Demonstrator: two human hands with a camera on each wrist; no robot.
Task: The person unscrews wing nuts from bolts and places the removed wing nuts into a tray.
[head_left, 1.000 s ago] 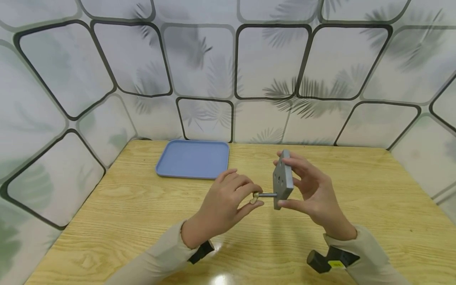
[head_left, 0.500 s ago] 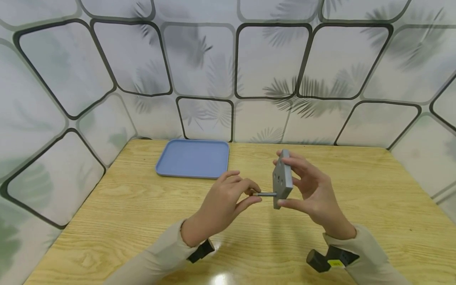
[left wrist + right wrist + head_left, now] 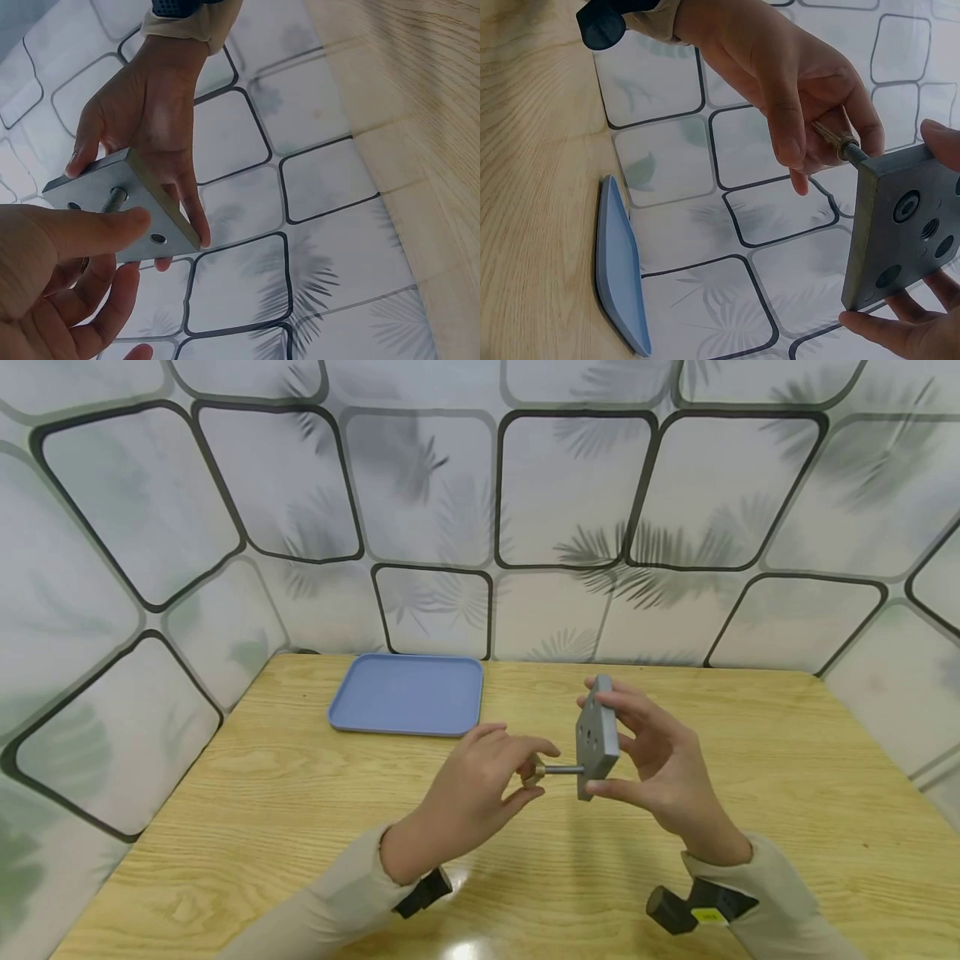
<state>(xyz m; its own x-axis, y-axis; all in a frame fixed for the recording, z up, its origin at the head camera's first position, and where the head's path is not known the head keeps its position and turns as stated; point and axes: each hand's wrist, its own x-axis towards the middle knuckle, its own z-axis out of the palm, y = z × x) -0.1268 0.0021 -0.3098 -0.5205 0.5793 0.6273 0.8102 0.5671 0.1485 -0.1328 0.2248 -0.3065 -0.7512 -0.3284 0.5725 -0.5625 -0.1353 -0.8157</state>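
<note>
My right hand [image 3: 666, 768] grips a grey metal plate [image 3: 598, 735] by its edges, holding it upright above the table. The plate has several round holes, best seen in the right wrist view. A threaded bolt [image 3: 564, 769] sticks out of the plate's left face, and its head [image 3: 907, 206] sits in a hole on the opposite face. On the bolt's free end is a brass wing nut [image 3: 534, 771]. My left hand [image 3: 468, 789] has its thumb and fingers curled round that nut. In the left wrist view, the left thumb hides the nut and part of the bolt.
A blue tray [image 3: 405, 695] lies at the back left of the wooden table [image 3: 285, 793]. Patterned fabric walls [image 3: 570, 493] rise behind the table and at its sides. Each wrist carries a black camera [image 3: 423, 892].
My left fingers have turned about the wing nut: its wings changed angle, and the index finger now reaches farther over it. My right hand and the plate stay almost still.
</note>
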